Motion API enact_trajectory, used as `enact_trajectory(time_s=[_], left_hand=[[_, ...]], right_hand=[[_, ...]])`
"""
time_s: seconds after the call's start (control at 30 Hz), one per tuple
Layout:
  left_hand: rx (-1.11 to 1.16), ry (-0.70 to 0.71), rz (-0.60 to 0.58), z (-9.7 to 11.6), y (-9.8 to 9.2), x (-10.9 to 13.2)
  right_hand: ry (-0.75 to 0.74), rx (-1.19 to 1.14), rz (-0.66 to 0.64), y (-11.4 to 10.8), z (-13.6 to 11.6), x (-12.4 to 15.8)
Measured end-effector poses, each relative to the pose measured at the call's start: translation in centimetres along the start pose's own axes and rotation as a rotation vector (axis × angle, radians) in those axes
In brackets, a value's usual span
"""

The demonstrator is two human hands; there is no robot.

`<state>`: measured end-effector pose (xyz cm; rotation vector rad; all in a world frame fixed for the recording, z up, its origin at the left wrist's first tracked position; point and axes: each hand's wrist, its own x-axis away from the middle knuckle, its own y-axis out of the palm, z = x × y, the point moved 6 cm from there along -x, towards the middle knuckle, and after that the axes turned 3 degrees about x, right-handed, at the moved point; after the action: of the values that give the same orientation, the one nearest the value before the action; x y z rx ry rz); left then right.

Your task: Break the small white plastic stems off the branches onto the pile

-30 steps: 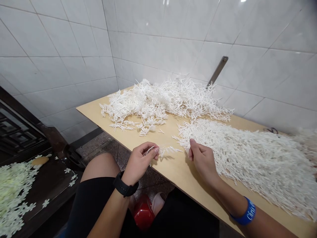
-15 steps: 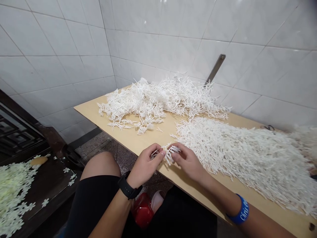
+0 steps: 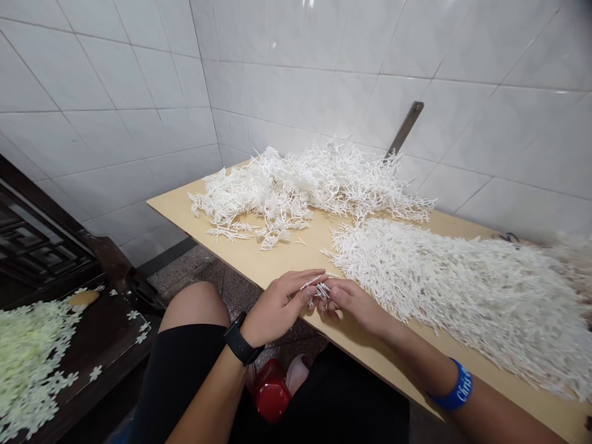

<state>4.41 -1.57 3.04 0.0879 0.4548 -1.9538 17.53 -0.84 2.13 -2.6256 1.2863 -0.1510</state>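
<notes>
My left hand (image 3: 282,303) and my right hand (image 3: 354,303) meet at the table's near edge, both closed on a small white plastic sprig (image 3: 321,290) with thin branching tips. Fingers of both hands cover much of it. Beyond them on the wooden table (image 3: 240,259) lies a loose, tangled heap of white branching sprigs (image 3: 296,185). To the right of my right hand spreads a flatter, denser pile of similar white pieces (image 3: 453,290). A few stray bits lie between the heap and my hands.
A metal bar (image 3: 404,131) stands up behind the table against the tiled wall (image 3: 305,92). On the left, a dark wooden seat (image 3: 87,333) bears pale green and white plastic flowers (image 3: 32,357). A red object (image 3: 271,391) is below, between my legs.
My hands have come closer together around the sprig, and my left fingers have stretched over it. The whole view has shifted slightly; the piles look the same.
</notes>
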Motion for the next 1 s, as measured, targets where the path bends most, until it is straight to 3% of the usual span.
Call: enact_trajectory(time_s=[0.1, 0.2, 0.37, 0.53, 0.6, 0.67, 0.77, 0.83, 0.9, 1.0], left_hand=[[0.051, 0.033, -0.037, 0.3, 0.2, 0.0], [0.209, -0.071, -0.033, -0.3, 0.7, -0.1], [0.362, -0.225, 0.247, -1.5, 1.1, -0.1], [0.478, -0.239, 0.364, -1.9, 1.6, -0.4], [0.551, -0.252, 0.522, -2.7, -0.5, -0.3], [0.602, -0.245, 0.775, -3.6, -3.8, 0.3], [0.568, -0.151, 0.98, -3.5, -7.7, 1.2], [0.586, -0.159, 0.868, -3.0, -7.5, 0.8], [0.638, -0.186, 0.74, -2.5, -5.8, 0.3], [0.72, -0.227, 0.658, -2.4, -3.4, 0.0]], right_hand=[[0.007, 0.035, -0.008, 0.1, 0.2, -0.2], [-0.023, 0.145, -0.037, 0.8, 0.1, 0.0], [-0.136, 0.368, 0.003, 1.4, -0.7, 0.3], [-0.2, 0.436, 0.041, 0.9, -1.7, 0.4], [-0.229, 0.434, 0.015, 0.9, -2.0, 0.8], [-0.253, 0.413, -0.018, 1.0, -2.1, 1.3], [-0.194, 0.337, 0.011, 0.3, -1.5, 1.5], [-0.14, 0.307, 0.07, -0.7, -1.0, 1.2], [-0.142, 0.391, 0.15, -1.9, -0.8, 0.8], [-0.214, 0.772, 0.354, -3.7, -1.0, 0.8]])
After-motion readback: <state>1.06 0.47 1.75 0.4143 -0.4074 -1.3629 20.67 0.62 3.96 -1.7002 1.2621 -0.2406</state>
